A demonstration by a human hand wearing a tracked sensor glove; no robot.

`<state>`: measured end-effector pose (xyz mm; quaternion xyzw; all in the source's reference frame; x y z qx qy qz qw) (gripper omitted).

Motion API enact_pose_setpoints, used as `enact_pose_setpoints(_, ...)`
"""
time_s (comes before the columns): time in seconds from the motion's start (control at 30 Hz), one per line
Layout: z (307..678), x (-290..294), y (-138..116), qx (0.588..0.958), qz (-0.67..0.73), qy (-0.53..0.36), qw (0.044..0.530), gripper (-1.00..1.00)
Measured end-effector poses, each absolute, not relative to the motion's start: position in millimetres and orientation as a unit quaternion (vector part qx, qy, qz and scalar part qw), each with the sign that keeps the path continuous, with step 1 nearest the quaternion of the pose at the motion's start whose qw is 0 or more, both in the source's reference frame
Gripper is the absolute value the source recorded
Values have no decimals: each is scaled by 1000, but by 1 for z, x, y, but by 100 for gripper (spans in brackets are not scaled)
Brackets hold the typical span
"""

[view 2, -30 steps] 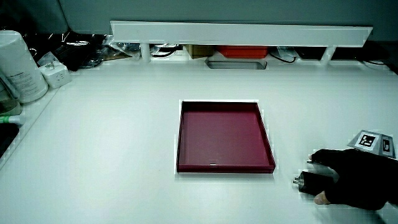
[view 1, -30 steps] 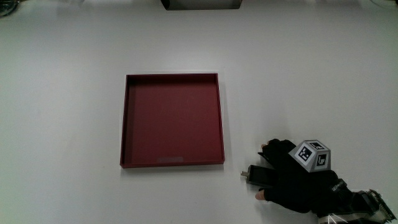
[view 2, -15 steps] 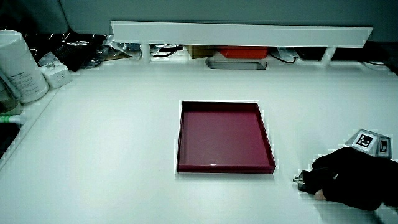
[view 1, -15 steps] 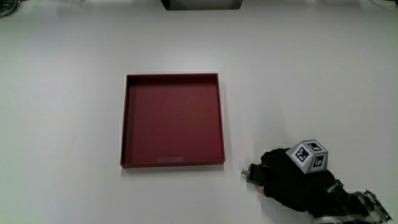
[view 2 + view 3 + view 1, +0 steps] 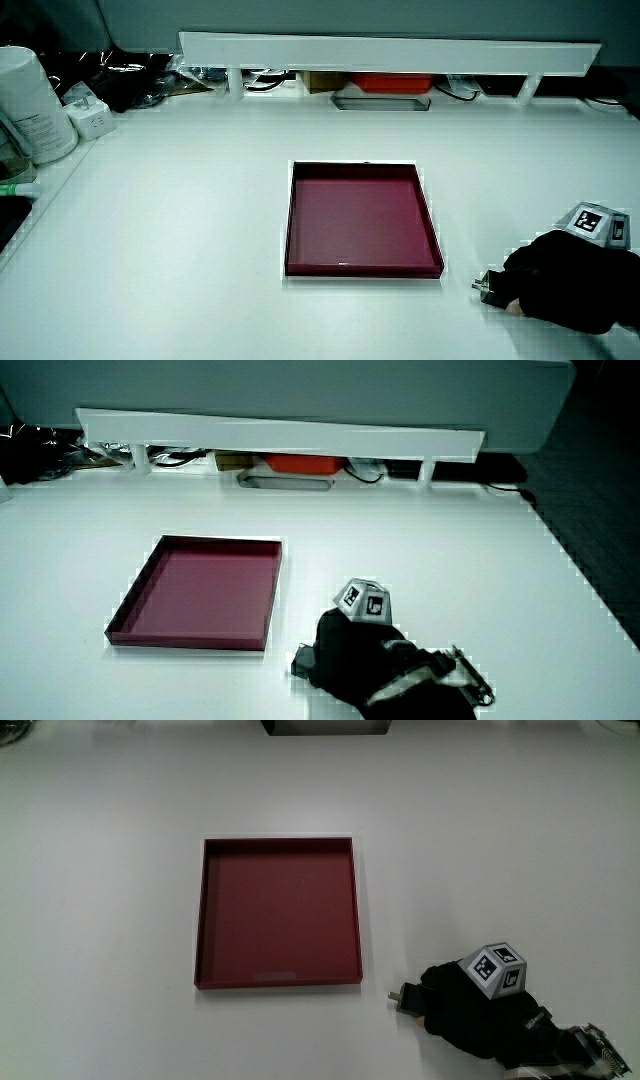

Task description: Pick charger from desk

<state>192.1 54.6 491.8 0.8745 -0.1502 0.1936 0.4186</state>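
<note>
The charger (image 5: 405, 999) is a small dark block with metal prongs, lying on the white desk near the red tray's corner that is closest to the person. The black-gloved hand (image 5: 465, 1010) is curled over it, and only the pronged end sticks out from the fingers. In both side views the charger (image 5: 488, 287) (image 5: 302, 660) pokes out of the hand (image 5: 560, 290) (image 5: 350, 655) toward the tray. The patterned cube (image 5: 495, 970) sits on the back of the hand. I cannot tell whether the charger is off the desk.
A shallow red tray (image 5: 200, 910) with nothing in it lies mid-desk. A low white partition (image 5: 390, 52) runs along the desk, with a red item (image 5: 392, 82) and cables under it. A white canister (image 5: 30, 105) and a white adapter (image 5: 88, 118) stand at one edge.
The fingers, spread over the charger a second ago, have curled in around it. The hand has settled lower over it; the tray has not moved.
</note>
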Motion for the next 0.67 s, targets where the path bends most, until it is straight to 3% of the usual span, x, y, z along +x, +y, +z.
enact_pose_setpoints(0.43,463,178,22,888,202,-165,379,100)
enact_pose_setpoints(0.53,451,164,12,852,265,-157,423,100)
enact_pose_setpoints(0.67,443,147,-1,849,274,-158,424,100)
